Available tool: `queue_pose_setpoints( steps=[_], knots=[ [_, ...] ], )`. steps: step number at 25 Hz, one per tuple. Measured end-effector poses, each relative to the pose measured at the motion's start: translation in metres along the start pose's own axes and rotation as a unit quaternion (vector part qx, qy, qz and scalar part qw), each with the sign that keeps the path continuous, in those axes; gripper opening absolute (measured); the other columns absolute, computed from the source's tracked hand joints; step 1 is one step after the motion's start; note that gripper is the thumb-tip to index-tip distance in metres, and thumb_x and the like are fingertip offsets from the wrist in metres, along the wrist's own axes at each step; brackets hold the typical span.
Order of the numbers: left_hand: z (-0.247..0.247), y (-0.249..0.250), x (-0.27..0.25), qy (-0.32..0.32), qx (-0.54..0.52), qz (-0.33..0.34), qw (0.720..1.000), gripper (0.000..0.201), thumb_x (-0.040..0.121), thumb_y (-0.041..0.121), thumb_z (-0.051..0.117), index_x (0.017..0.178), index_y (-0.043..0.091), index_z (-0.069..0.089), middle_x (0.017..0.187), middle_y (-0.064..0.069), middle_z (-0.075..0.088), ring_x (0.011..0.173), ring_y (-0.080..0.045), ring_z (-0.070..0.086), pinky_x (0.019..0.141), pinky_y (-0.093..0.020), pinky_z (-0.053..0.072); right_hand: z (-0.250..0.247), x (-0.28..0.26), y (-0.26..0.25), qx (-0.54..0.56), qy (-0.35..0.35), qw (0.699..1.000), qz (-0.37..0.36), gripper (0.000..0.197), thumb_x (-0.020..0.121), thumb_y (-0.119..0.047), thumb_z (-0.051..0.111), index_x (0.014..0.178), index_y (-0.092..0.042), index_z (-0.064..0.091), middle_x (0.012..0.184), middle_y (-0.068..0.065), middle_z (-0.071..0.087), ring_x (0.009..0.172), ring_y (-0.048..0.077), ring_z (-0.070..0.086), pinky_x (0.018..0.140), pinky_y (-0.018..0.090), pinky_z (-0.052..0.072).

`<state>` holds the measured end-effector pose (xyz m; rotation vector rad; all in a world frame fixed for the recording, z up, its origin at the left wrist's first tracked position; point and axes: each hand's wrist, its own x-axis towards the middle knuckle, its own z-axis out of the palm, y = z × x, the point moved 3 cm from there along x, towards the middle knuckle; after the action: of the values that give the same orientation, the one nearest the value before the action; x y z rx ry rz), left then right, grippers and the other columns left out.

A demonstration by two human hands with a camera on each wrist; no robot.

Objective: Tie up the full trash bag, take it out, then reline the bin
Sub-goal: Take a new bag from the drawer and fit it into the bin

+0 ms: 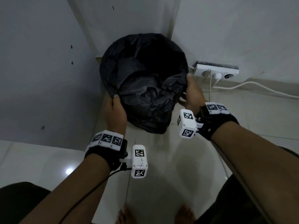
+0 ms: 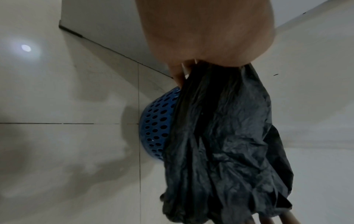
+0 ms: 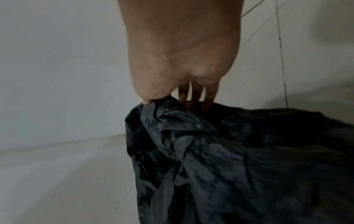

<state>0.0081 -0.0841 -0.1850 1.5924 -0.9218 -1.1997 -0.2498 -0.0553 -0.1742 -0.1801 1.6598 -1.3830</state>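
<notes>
A black trash bag [image 1: 144,88] is draped over a round bin in the corner, its mouth spread wide and dark inside. My left hand [image 1: 115,104] pinches the bag's near-left edge, thumb on top. My right hand [image 1: 191,89] grips the bag's right edge. In the left wrist view the bag [image 2: 220,136] hangs over a blue perforated bin [image 2: 157,125], with the left hand [image 2: 184,71] holding its rim fold. In the right wrist view the thumb and fingers [image 3: 193,94] of my right hand [image 3: 164,98] pinch crumpled black plastic [image 3: 229,159].
The bin stands in a corner between a grey panel [image 1: 40,70] on the left and white walls. A white power strip [image 1: 216,70] with plugged cables lies on the floor right of the bin. Glossy tiled floor [image 1: 161,167] stretches toward me; my bare feet [image 1: 124,215] are at the bottom.
</notes>
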Motion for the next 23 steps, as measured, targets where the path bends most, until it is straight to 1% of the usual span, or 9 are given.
queue_pose_setpoints(
  steps=[3,5,9,12,14,17,20,22,23],
  knots=[
    [-0.001,-0.003,-0.013,0.047,-0.008,0.028,0.998,0.039,0.1,0.038,0.048,0.127,0.013,0.059,0.11,0.003,0.065,0.097,-0.009,0.061,0.087,-0.022,0.049,-0.012,0.008,0.014,-0.044,0.046,0.995,-0.081,0.033,0.099,-0.036,0.053,0.071,-0.019,0.053,0.074,0.005,0.054,0.071,0.018,0.049,0.063,0.032,0.043],
    [0.002,-0.009,-0.026,0.062,-0.01,0.023,0.998,0.036,0.097,0.037,0.056,0.121,0.011,0.059,0.102,0.006,0.064,0.087,-0.002,0.06,0.078,-0.015,0.049,-0.027,0.013,0.026,-0.15,0.085,0.974,-0.145,0.04,0.097,-0.034,0.052,0.06,-0.021,0.043,0.062,0.0,0.045,0.064,0.016,0.041,0.062,0.033,0.036],
    [0.017,-0.024,-0.05,-0.025,-0.035,0.01,0.999,0.043,0.082,0.037,0.069,0.11,0.006,0.059,0.098,0.0,0.07,0.087,-0.009,0.066,0.081,-0.027,0.054,-0.038,0.007,0.04,-0.196,0.092,0.962,-0.169,0.017,0.091,-0.038,0.054,0.079,-0.028,0.06,0.084,-0.002,0.066,0.079,0.015,0.062,0.08,0.036,0.052],
    [0.02,-0.02,-0.044,-0.019,-0.034,0.031,0.999,0.023,0.092,0.026,0.065,0.104,0.007,0.06,0.087,0.006,0.068,0.076,0.0,0.063,0.075,-0.021,0.051,-0.036,-0.013,0.032,-0.105,0.052,0.984,-0.135,0.039,0.099,-0.048,0.047,0.08,-0.018,0.065,0.085,-0.006,0.067,0.079,0.01,0.061,0.077,0.03,0.05],
    [0.016,-0.013,-0.033,-0.006,-0.055,0.028,0.998,0.022,0.094,0.026,0.059,0.109,0.01,0.062,0.097,0.005,0.069,0.087,-0.003,0.065,0.08,-0.022,0.052,-0.036,-0.023,0.029,-0.054,-0.002,0.993,-0.102,0.043,0.096,-0.057,0.05,0.089,-0.022,0.073,0.098,-0.006,0.075,0.09,0.009,0.07,0.08,0.023,0.057],
    [0.01,-0.014,-0.015,0.016,-0.078,-0.003,0.997,0.028,0.093,0.03,0.053,0.11,0.009,0.063,0.109,-0.003,0.069,0.099,-0.018,0.064,0.089,-0.032,0.052,-0.034,-0.027,0.033,-0.058,-0.025,0.991,-0.119,0.032,0.095,-0.037,0.064,0.079,-0.01,0.069,0.085,0.002,0.07,0.079,0.013,0.065,0.073,0.026,0.053],
    [0.005,-0.02,-0.017,0.055,-0.009,0.012,0.998,0.017,0.099,0.025,0.051,0.107,0.011,0.056,0.09,0.003,0.063,0.079,-0.008,0.058,0.074,-0.017,0.048,-0.034,-0.017,0.045,-0.039,0.04,0.997,-0.059,0.038,0.096,-0.026,0.064,0.059,-0.018,0.056,0.068,0.0,0.059,0.066,0.012,0.054,0.06,0.024,0.046],
    [-0.003,-0.026,-0.023,0.098,0.012,0.03,0.995,0.014,0.099,0.023,0.054,0.105,0.013,0.048,0.083,0.01,0.057,0.071,0.003,0.054,0.063,-0.004,0.041,-0.036,-0.01,0.06,-0.053,0.051,0.997,-0.017,0.035,0.096,-0.026,0.061,0.062,-0.019,0.053,0.074,0.005,0.06,0.072,0.019,0.058,0.066,0.029,0.05],
    [-0.005,-0.026,-0.026,0.106,0.021,0.041,0.993,0.013,0.099,0.023,0.055,0.103,0.014,0.047,0.082,0.012,0.056,0.069,0.006,0.053,0.061,-0.004,0.04,-0.037,-0.007,0.065,-0.066,0.056,0.996,-0.02,0.026,0.095,-0.026,0.061,0.07,-0.018,0.057,0.081,0.008,0.065,0.079,0.023,0.063,0.074,0.034,0.055]
  ],
)
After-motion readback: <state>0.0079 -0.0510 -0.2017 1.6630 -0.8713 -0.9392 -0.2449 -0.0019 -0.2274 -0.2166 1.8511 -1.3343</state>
